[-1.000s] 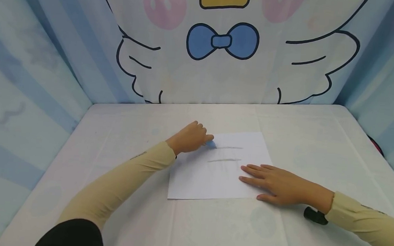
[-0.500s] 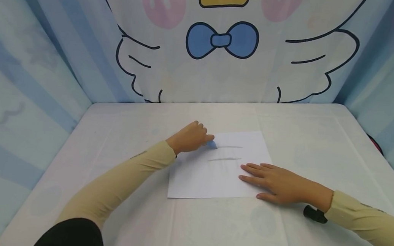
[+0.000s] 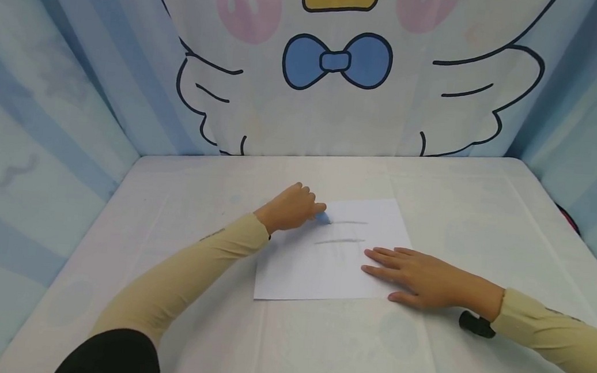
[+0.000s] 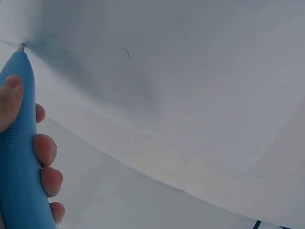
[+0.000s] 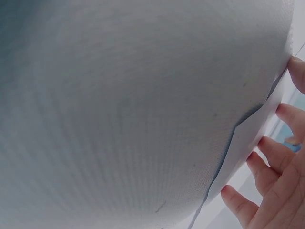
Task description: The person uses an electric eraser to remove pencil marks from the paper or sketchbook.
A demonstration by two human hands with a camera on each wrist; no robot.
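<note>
My left hand grips a thick blue electric eraser, its fingers wrapped round the barrel and the thumb along the front. The narrow tip touches the white paper, at the left end of the upper grey line. A second grey line runs below it. Small dark specks lie around the tip in the left wrist view. At the paper's right edge, my right hand rests with spread, straight fingers; its fingertips lie on the sheet.
A pale cloth covers the table under the paper. Behind it hangs a curtain printed with a blue bow tie, and blue-striped curtains close the sides. A black wrist device sits under the right wrist.
My left hand has shifted slightly to the right with the eraser, and the left end of the upper line now starts a little farther right. The right hand stays in place.
</note>
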